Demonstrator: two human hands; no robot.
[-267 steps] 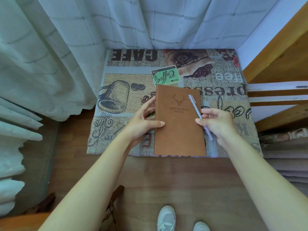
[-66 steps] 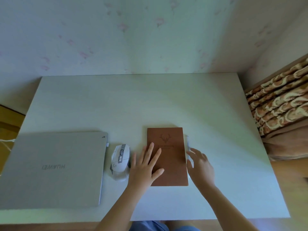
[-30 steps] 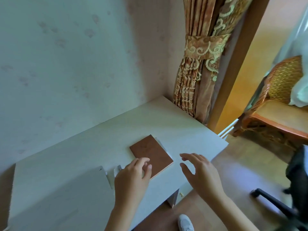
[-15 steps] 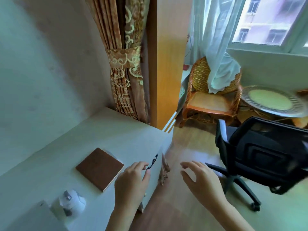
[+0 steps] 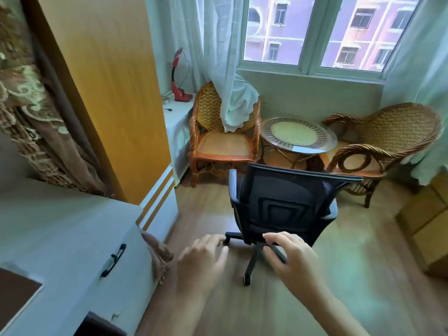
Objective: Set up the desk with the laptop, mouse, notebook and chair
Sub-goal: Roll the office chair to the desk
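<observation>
A black mesh office chair on a wheeled base stands on the wooden floor, its back turned toward me. My left hand and my right hand hover in the air in front of it, fingers spread and relaxed, holding nothing and not touching the chair. The white desk fills the lower left. A corner of the brown notebook shows at the left edge. Laptop and mouse are out of view.
A wooden partition and a brown curtain stand behind the desk. Two wicker chairs flank a round glass table under the window. Cardboard boxes sit at the right. The desk has a drawer handle.
My view has swung right from the desk to the office chair. Both hands left the notebook and desk and now reach out toward the chair, which looks closer and more central.
</observation>
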